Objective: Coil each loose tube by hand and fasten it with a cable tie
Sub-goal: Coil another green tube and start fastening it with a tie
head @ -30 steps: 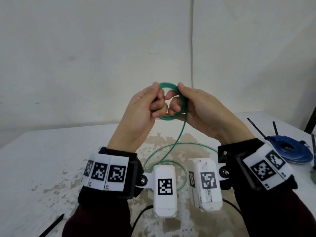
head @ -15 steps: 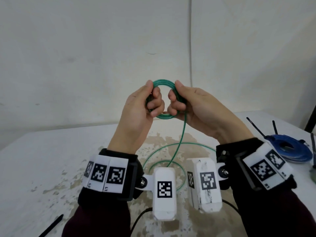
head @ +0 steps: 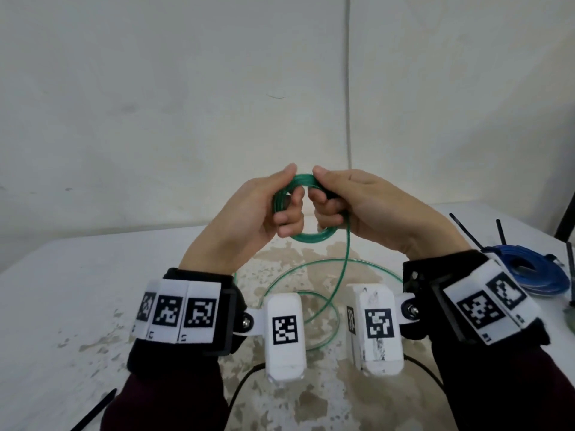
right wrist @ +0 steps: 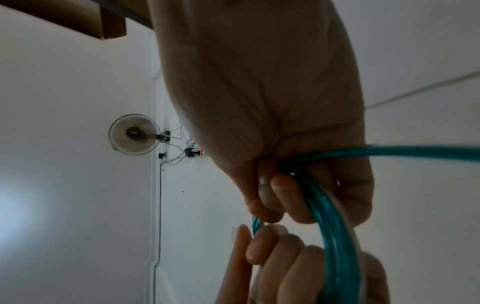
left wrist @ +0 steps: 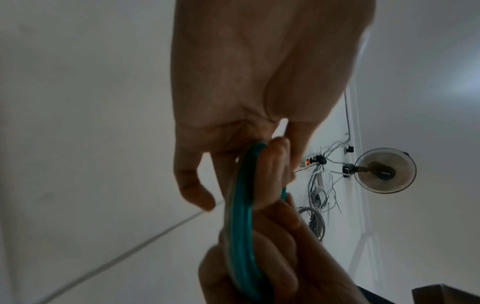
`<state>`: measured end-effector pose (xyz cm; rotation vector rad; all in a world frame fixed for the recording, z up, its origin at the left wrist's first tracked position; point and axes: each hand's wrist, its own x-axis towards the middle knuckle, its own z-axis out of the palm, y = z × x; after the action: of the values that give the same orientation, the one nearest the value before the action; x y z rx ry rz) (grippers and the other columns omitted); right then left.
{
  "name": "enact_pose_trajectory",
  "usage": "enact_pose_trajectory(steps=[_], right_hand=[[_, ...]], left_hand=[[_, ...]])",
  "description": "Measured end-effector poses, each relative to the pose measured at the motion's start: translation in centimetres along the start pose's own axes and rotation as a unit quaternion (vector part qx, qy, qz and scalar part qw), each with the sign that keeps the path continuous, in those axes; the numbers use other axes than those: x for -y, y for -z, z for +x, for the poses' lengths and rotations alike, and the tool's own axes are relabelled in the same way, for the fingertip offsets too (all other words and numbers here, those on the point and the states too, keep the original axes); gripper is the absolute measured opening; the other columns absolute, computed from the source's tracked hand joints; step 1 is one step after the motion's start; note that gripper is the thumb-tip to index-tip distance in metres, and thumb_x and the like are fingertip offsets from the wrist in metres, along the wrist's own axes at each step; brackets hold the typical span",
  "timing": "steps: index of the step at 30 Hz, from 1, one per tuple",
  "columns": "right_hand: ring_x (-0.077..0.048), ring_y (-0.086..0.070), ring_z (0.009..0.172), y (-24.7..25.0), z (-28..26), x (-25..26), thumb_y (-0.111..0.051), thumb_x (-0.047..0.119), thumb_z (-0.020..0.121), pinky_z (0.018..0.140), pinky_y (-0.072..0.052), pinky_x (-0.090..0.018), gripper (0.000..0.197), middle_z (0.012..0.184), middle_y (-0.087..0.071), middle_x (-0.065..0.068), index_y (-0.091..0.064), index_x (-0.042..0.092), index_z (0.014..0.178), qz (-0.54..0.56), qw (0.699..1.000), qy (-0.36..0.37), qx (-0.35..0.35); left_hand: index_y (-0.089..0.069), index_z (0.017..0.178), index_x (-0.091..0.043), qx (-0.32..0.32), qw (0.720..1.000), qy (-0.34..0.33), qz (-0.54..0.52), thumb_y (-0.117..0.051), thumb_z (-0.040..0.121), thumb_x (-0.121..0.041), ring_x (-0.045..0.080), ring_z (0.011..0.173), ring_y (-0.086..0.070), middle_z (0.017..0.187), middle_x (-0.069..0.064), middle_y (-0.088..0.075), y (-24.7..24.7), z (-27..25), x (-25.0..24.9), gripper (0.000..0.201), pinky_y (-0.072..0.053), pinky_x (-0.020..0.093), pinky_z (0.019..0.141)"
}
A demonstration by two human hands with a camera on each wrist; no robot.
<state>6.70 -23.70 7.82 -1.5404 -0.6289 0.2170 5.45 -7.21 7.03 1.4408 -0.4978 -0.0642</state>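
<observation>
- No readable writing shows; the wrist bands (head: 179, 309) carry only black-and-white square marker patterns.
- A black cable tie (head: 93, 410) lies at the near left of the table (head: 62, 290).
- The loose green tube (head: 334, 287) loops on the table, then rises to the hands.
- Left hand (head: 249, 213) and right hand (head: 367, 209) each grip the green coil (head: 314, 236), fingers curled round it, thumbs nearly meeting on top.
- The coil is small, glossy, translucent, several turns thick.
- A tied blue coil (head: 529, 275) lies far right.
</observation>
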Motion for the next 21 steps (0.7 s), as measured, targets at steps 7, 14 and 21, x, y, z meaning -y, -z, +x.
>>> enact_pose_trajectory(steps=[7, 14, 21], right_hand=[[-0.011, -0.040, 0.051, -0.80, 0.54, -0.05, -0.031, 0.029, 0.104, 0.066, -0.051, -0.023, 0.038, 0.053, -0.032, 0.005, -0.050, 0.011, 0.076, 0.047, 0.998, 0.004, -0.034], [-0.010, -0.039, 0.049, -0.53, 0.23, 0.15, -0.033, 0.030, 0.103, 0.061, -0.050, -0.021, 0.038, 0.051, -0.033, 0.006, -0.051, 0.010, 0.075, 0.027, 0.999, 0.002, -0.025], [-0.013, -0.039, 0.055, -0.03, 0.08, 0.14, -0.031, 0.029, 0.103, 0.061, -0.044, -0.018, 0.038, 0.055, -0.031, 0.004, -0.049, 0.011, 0.074, 0.057, 0.998, 0.003, -0.007]], left_hand=[[-0.042, 0.066, -0.010, -0.046, 0.997, -0.053, -0.014, -0.033, 0.102, -0.025, 0.010, 0.044, -0.023, 0.048, -0.006, -0.025, -0.01, 0.17, -0.08, 0.040, -0.022, 0.019, 0.048], [-0.043, 0.071, -0.009, -0.007, 0.998, -0.057, 0.034, -0.033, 0.102, -0.026, 0.010, 0.047, -0.019, 0.056, -0.002, -0.018, -0.31, -0.02, 0.10, 0.037, -0.019, 0.020, 0.050], [-0.042, 0.066, -0.010, -0.012, 0.998, -0.018, -0.052, -0.033, 0.100, -0.027, 0.011, 0.043, -0.023, 0.045, -0.006, -0.028, -0.23, 0.21, -0.21, 0.039, -0.021, 0.023, 0.050]])
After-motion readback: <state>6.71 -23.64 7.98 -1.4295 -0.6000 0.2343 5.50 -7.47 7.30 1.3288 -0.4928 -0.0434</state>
